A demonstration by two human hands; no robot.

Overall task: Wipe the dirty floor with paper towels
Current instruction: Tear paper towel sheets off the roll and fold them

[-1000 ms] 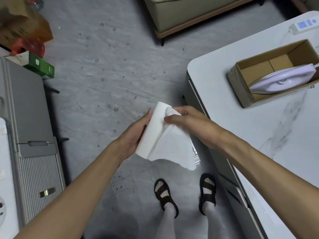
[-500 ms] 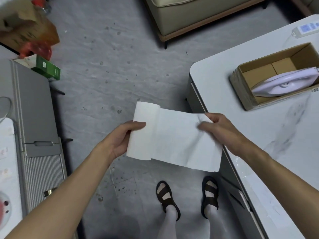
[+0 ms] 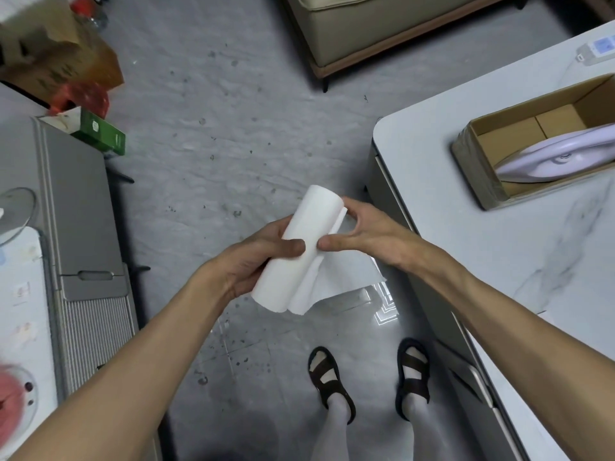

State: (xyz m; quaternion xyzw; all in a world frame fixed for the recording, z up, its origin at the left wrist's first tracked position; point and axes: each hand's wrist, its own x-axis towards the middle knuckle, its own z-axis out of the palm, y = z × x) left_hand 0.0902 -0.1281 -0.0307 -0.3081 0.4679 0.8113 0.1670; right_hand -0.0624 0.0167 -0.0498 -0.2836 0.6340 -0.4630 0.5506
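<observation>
the left hand (image 3: 256, 261) grips the paper towel roll (image 3: 309, 247) with its thumb laid across the front, while its fingers are hidden behind the roll. the right hand (image 3: 369, 234) pinches the loose sheet (image 3: 336, 281) right against the roll, thumb in front and curled fingers at the upper edge; exactly where the sheet leaves the roll is covered by that hand. the roll is held in the air, tilted, between the two hands above the floor (image 3: 206, 168), and the sheet hangs below the right hand, hiding the floor under it. dark specks (image 3: 233, 341) dot the grey floor beneath the left forearm and beyond the hands. under the hands stand two feet in brown sandals (image 3: 329, 377) and white socks. to the right of the right hand is a white marbled table (image 3: 499, 261), cut off at the frame edge, bearing a cardboard box (image 3: 479, 181) with a white appliance (image 3: 559, 158) lying in it, partly out of frame, and a small white device (image 3: 599, 49) farther off. beyond the hands a beige sofa (image 3: 382, 31) shows only its lower part. to the left of the left hand stands a grey cabinet (image 3: 83, 201), with a green box (image 3: 103, 134), a red bag (image 3: 83, 98) and blurred brown cardboard (image 3: 56, 64) beyond it. a blurred red shape (image 3: 13, 394) at the lower left edge is too smeared to identify.
</observation>
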